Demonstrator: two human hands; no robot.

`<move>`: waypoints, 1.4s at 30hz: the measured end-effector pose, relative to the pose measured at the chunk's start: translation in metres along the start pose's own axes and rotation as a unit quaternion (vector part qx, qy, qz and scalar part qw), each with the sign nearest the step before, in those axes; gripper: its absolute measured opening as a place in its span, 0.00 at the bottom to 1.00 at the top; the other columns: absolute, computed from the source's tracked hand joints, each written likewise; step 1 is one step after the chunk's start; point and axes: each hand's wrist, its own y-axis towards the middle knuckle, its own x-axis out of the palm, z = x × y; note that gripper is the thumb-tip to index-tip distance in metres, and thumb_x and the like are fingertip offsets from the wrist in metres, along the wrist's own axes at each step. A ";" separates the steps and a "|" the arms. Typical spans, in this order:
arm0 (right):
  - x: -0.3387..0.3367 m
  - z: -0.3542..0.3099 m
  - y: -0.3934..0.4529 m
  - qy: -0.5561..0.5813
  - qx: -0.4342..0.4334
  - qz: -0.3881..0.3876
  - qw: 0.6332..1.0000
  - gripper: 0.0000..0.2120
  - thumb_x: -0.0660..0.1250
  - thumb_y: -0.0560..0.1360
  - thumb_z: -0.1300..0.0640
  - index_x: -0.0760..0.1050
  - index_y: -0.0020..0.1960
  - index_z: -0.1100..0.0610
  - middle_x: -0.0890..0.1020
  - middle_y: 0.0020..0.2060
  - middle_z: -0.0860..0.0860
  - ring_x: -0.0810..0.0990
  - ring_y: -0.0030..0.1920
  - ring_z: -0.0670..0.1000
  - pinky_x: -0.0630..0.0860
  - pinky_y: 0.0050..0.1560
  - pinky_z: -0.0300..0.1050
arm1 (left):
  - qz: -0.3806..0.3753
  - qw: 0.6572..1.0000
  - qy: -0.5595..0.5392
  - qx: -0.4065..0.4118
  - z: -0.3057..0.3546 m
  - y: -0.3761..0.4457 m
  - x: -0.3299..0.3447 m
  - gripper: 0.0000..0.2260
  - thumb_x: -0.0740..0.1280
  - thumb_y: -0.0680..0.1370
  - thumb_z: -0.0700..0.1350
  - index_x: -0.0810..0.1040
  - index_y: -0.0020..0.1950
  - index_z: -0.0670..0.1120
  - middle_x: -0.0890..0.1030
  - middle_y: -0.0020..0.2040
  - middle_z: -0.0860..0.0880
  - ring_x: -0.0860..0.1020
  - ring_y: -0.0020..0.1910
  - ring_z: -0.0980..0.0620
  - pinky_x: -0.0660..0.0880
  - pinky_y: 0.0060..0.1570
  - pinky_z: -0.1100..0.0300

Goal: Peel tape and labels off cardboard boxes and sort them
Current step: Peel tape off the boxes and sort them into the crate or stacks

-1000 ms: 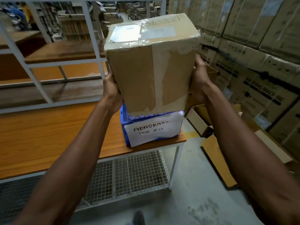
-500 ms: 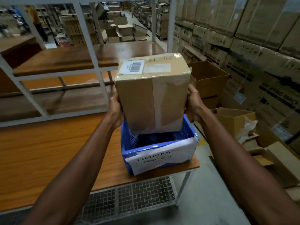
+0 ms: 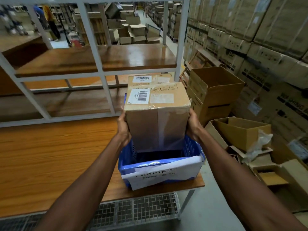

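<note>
Wooden table top (image 3: 50,157) at left carries a blue crate (image 3: 191,148) at its right end. Left hand (image 3: 123,129) and right hand (image 3: 193,125) grasp opposite sides of a taped cardboard box (image 3: 156,124), held upright with its base inside the crate; a barcode label (image 3: 139,96) lies on top. Open cartons (image 3: 215,90) stand at right.

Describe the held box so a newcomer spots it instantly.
At the wooden table's right end sits a blue crate. The cardboard box hangs over it, gripped between left hand and right hand. Unlike the box behind, it is off the table.
</note>
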 end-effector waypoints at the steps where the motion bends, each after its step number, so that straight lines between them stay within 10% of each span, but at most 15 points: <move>1: 0.001 0.000 0.003 0.005 0.002 0.002 1.000 0.30 0.46 0.85 0.40 0.79 0.67 0.57 0.86 0.58 0.58 0.82 0.63 0.60 0.72 0.72 0.65 | 0.002 1.000 -0.003 0.005 0.000 0.001 0.002 0.30 0.49 0.85 0.65 0.81 0.66 0.47 0.85 0.59 0.40 0.84 0.57 0.43 0.84 0.47 0.51; 10: -0.005 0.015 0.015 -0.037 0.042 -0.018 0.998 0.29 0.46 0.84 0.37 0.81 0.62 0.50 0.87 0.56 0.55 0.81 0.63 0.59 0.72 0.70 0.67 | -0.016 1.000 0.026 0.008 -0.001 0.012 -0.010 0.33 0.51 0.83 0.67 0.77 0.72 0.45 0.83 0.64 0.39 0.81 0.64 0.40 0.73 0.69 0.38; 27: 0.010 0.003 0.033 0.004 0.006 0.017 1.000 0.28 0.45 0.86 0.38 0.81 0.60 0.48 0.87 0.53 0.54 0.83 0.57 0.54 0.80 0.55 0.51 | -0.031 0.999 0.013 0.020 0.003 0.017 -0.001 0.20 0.58 0.85 0.56 0.81 0.65 0.46 0.85 0.58 0.40 0.85 0.54 0.44 0.83 0.49 0.52; 42: 0.016 0.014 0.029 -0.007 -0.009 0.039 0.999 0.26 0.44 0.87 0.43 0.80 0.59 0.49 0.85 0.52 0.52 0.82 0.55 0.51 0.78 0.53 0.48 | -0.014 1.000 0.014 0.015 0.001 0.009 -0.004 0.20 0.58 0.84 0.58 0.82 0.63 0.48 0.85 0.59 0.40 0.83 0.57 0.41 0.78 0.60 0.44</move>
